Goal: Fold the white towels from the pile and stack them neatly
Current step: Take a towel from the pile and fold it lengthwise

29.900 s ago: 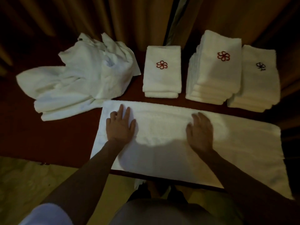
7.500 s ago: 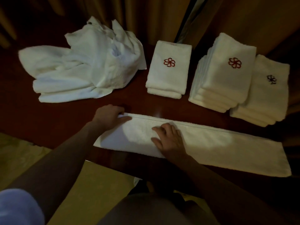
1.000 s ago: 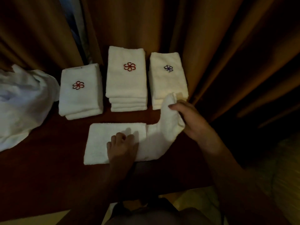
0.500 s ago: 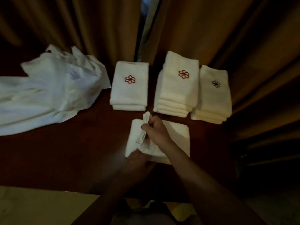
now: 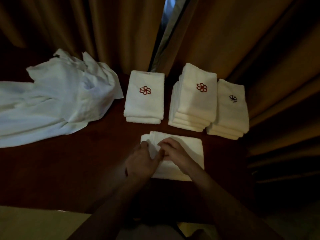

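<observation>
at the near edge of the bench [image 5: 69, 170], middle of its width, lies the towel in work [image 5: 187, 153], now a compact folded rectangle. half a second ago the right hand held a loose flap lifted above it; that flap is down, and a second ago the towel was still a longer strip with one end raised. left hand [image 5: 142, 161] rests on the towel's left part, fingers over a small raised fold near the left end; whether it pinches the fold i cannot tell. right hand [image 5: 174, 153] lies on top beside it, fingers curled down onto the cloth, touching the left hand's fingers. towel surface: white, plain, no emblem visible, left edge slightly rumpled. count: three folded stacks along the far edge — left stack [image 5: 144, 97] with red emblem, middle stack [image 5: 195, 99] with red emblem, the tallest, right stack [image 5: 230, 110] with dark emblem. one unfolded pile [image 5: 55, 97] at the far left corner. brown curtains [image 5: 225, 40] behind.
</observation>
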Available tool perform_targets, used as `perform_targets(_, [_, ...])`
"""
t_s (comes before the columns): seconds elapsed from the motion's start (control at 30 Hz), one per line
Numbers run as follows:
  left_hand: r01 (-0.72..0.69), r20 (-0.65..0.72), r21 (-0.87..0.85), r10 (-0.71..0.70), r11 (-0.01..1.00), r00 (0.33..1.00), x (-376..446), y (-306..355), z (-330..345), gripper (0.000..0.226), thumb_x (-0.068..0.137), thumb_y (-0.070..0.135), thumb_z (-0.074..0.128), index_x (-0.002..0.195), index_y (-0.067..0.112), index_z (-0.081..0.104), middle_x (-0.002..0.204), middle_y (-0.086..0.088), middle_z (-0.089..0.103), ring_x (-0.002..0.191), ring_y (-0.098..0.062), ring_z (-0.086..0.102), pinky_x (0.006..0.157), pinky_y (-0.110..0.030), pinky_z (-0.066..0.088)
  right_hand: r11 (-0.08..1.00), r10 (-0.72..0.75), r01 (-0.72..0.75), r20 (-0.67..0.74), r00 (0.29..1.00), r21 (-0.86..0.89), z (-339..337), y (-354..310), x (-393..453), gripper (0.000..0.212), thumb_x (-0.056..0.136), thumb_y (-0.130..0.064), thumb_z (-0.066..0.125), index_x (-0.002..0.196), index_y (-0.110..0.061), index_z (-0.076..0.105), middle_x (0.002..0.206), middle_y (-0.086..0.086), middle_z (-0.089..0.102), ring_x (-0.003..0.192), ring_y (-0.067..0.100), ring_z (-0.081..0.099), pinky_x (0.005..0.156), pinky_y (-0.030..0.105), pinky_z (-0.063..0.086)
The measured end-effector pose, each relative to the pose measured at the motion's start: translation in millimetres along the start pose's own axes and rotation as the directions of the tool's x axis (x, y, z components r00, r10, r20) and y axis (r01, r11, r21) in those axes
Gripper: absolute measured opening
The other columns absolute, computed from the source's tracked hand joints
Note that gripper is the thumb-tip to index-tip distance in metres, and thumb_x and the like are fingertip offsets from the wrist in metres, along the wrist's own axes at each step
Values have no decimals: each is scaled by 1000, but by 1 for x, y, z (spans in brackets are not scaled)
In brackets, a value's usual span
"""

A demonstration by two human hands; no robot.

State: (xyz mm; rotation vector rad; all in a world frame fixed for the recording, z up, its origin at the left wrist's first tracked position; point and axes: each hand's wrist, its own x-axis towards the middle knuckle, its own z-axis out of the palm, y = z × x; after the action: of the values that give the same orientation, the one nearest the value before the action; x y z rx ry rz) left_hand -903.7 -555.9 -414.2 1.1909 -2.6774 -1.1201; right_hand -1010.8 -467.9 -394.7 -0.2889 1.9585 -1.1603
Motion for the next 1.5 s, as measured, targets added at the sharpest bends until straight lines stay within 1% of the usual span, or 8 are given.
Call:
perform_targets(0.17, [69,-13,-72,-70,995,997,19,12,13,73,87,56,62,140,12,37,136,-11,41,125,-32,46,96,-40,41,991,-6,6,2,1000,135,-4,21,-16,19,101,-13,50,118,-16,58,108,14,66,94,23,69,77,31,58])
perform_targets(0.33, [108,-71,-40,-110,993,991,21,12,18,75,85,53,66,140,13,34,137,-11,38,125,-30,43,94,-42,44,961,-272,212,-483,832,-177,-22,35,-21,18,97,-8,55,109,-19,62,103,6,67,91,18,66,84,32,52])
perform_targets(0.4, [102,-100,-16,-103,995,990,20,12,20,72,86,55,64,139,14,38,135,-10,40,124,-29,44,91,-41,46,870,-379,31,-628,680,-492,-40,49,-21,29,93,-18,62,121,-11,60,118,11,61,108,25,58,92,36,46])
perform_targets(0.5, [19,-148,34,-14,999,989,17,13,24,60,88,52,62,133,15,47,128,-8,48,119,-26,48,89,-39,46,854,-87,-330,-736,671,-402,-60,64,-21,62,92,-40,63,143,-11,42,141,17,44,129,35,43,104,46,37])
perform_targets(0.93, [148,77,-349,-129,925,989,18,-2,10,29,95,32,62,112,9,57,104,-4,62,96,-23,60,76,-32,44,984,26,-124,-578,816,-131,-62,89,-15,56,102,-41,44,151,-15,32,146,13,45,131,29,45,105,38,35])
perform_targets(1.17, [124,-116,-72,-132,990,984,16,-23,32,41,98,42,54,114,4,59,113,-16,57,106,-33,52,88,-40,43,952,-8,-157,-537,844,-261,-61,100,-12,61,101,-43,45,153,-15,27,148,13,43,131,30,45,105,40,36])
perform_targets(1.37, [68,-166,-144,-92,987,982,25,-35,36,33,98,45,50,91,13,55,87,-7,61,85,-27,59,71,-33,39,493,-642,43,-330,692,-869,-59,97,-18,52,96,-34,46,144,-16,48,141,16,50,128,34,47,99,46,43])
perform_targets(1.5, [61,-145,-119,-78,991,986,26,-34,35,33,99,47,46,96,15,54,90,-7,63,87,-27,59,73,-35,41,354,-544,122,-98,833,-927,-58,101,-10,53,100,-45,32,146,-23,45,152,9,43,143,28,34,116,47,28])
